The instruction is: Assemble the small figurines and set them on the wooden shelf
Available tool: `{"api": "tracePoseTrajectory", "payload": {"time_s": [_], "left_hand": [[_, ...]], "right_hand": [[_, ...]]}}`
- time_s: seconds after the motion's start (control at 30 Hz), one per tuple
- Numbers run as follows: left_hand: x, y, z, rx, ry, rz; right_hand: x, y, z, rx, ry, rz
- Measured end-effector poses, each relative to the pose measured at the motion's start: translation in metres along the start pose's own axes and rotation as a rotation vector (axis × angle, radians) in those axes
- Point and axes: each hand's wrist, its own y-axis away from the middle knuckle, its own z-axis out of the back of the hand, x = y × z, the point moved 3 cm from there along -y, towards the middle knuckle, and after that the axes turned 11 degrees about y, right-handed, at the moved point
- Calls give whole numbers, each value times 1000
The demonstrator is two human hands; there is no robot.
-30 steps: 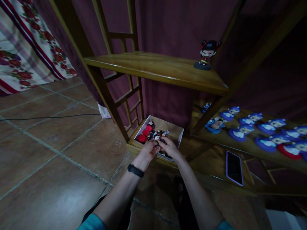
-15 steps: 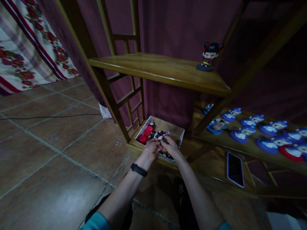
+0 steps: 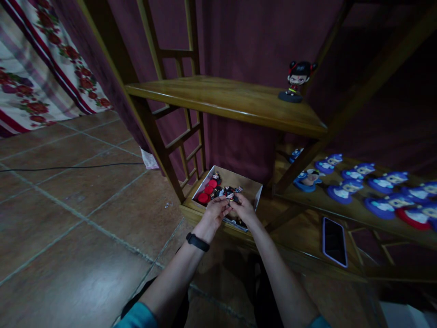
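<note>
Between the fingertips of both hands is a small black-haired figurine [image 3: 231, 196], held over an open cardboard box [image 3: 254, 187]. My left hand [image 3: 217, 211] closes on it from the left, a dark band around that wrist. From the right, my right hand [image 3: 243, 209] pinches it too; the fingers partly cover its lower part. Inside the box lie red round pieces [image 3: 205, 197] at the left and several more small dark figurines [image 3: 216, 177]. The box sits on the low wooden shelf.
A larger figurine [image 3: 297, 82] stands on the upper shelf [image 3: 218, 93]. On the right-hand shelf are several blue-and-white figurines [image 3: 345, 189] on round bases. A phone [image 3: 334, 241] lies on the lower board. A black cable [image 3: 75, 167] crosses the tiled floor at left.
The figurine has turned and tilted slightly to the right between my fingers. Both hands stay in nearly the same place over the box.
</note>
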Motion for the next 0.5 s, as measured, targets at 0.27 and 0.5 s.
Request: {"api": "tracePoseTrajectory", "payload": {"time_s": [0.27,0.5], "left_hand": [[-4,5,-3,-16,-6,-83],[-4,6,-3,-50,-34,-155]], "right_hand": [[10,1,3,-95,-22,46],[12,2,4,-100,4,101]]}}
